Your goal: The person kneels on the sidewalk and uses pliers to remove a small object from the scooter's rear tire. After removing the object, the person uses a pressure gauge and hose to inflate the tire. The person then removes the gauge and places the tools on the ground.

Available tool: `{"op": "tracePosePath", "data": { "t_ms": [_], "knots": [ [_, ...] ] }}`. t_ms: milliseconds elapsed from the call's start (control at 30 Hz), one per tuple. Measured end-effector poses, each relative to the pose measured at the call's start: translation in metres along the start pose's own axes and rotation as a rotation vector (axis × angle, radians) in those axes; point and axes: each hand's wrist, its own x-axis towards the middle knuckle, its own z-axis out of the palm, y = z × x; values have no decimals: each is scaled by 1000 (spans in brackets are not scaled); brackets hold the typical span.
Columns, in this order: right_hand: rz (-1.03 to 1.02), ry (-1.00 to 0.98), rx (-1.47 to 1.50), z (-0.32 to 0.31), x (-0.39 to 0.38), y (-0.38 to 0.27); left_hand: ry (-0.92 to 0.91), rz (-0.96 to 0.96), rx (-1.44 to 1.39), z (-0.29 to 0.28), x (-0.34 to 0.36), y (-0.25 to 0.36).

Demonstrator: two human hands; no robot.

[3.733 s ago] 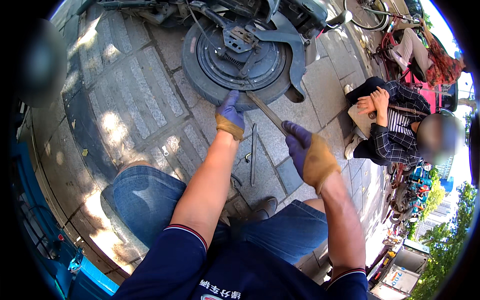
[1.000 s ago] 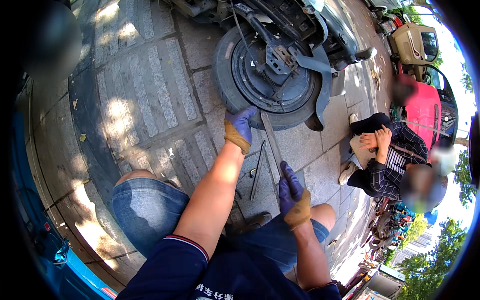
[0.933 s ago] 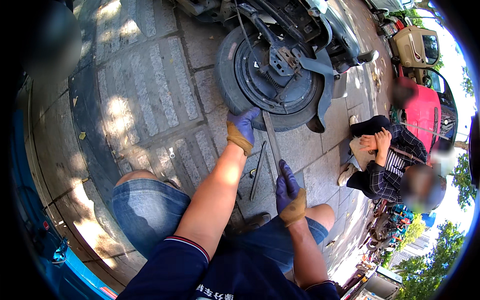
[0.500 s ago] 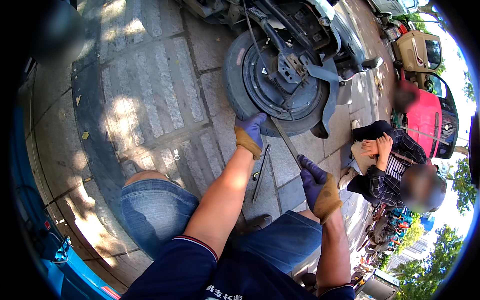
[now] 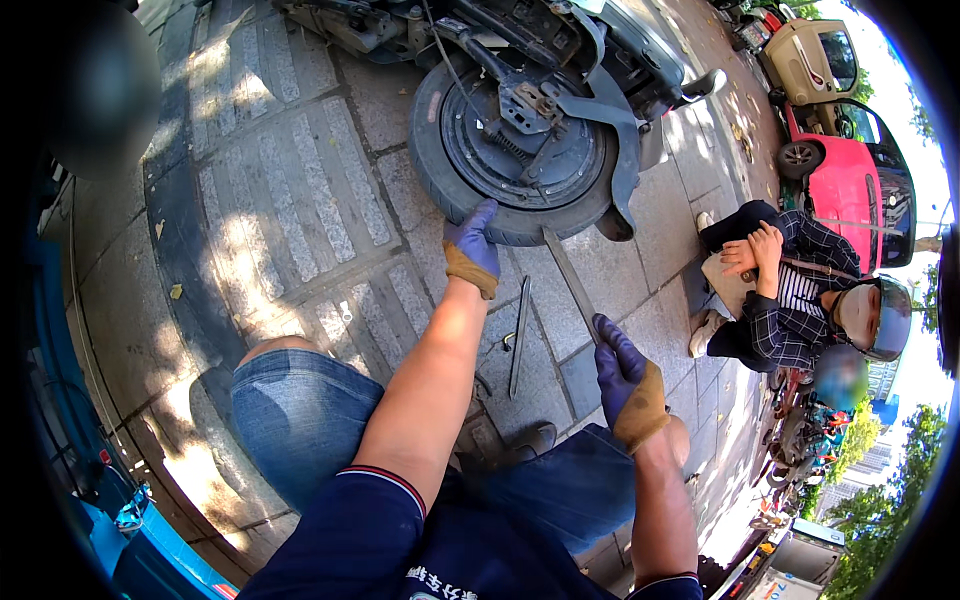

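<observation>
A scooter's wheel lies flat to my view ahead of me, its black tyre (image 5: 432, 160) around a dark hub (image 5: 500, 165). My left hand (image 5: 471, 248), in a purple and tan glove, is closed on the tyre's near edge. In my right hand (image 5: 627, 378), gloved alike, is a long flat tyre lever (image 5: 572, 280). Its far tip lies at the near edge of the tyre, right of my left hand; whether it is tucked under the bead I cannot tell. A second metal bar (image 5: 519, 337) lies on the paving between my arms.
A dark mudguard bracket (image 5: 622, 170) curves around the wheel's right side. At the right sits a person (image 5: 790, 270) in a checked shirt and helmet, hands together. Beyond are a pink car (image 5: 845, 190) and a beige one (image 5: 815, 60). Something blue (image 5: 150, 545) stands at lower left.
The whole view has shifted, so the wheel appears farther left and up. Relative to the wheel, the lever's tip has moved right and slightly outward. My left hand stays on the tyre.
</observation>
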Motion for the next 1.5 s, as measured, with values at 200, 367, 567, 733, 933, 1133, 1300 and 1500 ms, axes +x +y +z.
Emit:
{"op": "tracePosePath", "data": {
  "t_ms": [200, 367, 567, 733, 933, 1133, 1300, 1500],
  "knots": [
    [-46, 3, 57, 4, 21, 25, -6, -62, -47, 5, -12, -12],
    [-79, -1, -78, 17, 32, 20, -21, -103, -60, 6, -16, -24],
    [-230, 142, -205, 36, 30, 38, 5, -108, -57, 22, -22, -28],
    [44, -96, -269, -15, 55, -15, 132, -106, -12, 19, -22, -23],
    [100, -299, -310, -47, 103, -60, 204, -144, 41, 9, -15, -26],
    [-87, -224, -145, -36, 98, -14, 84, -107, 51, 3, -3, -16],
    [-125, 0, -389, 7, 48, 30, 77, -202, 78, -1, 6, -17],
    [-107, 11, -48, -20, 15, 51, 9, -199, 54, -11, 13, -11]
  ]
}}
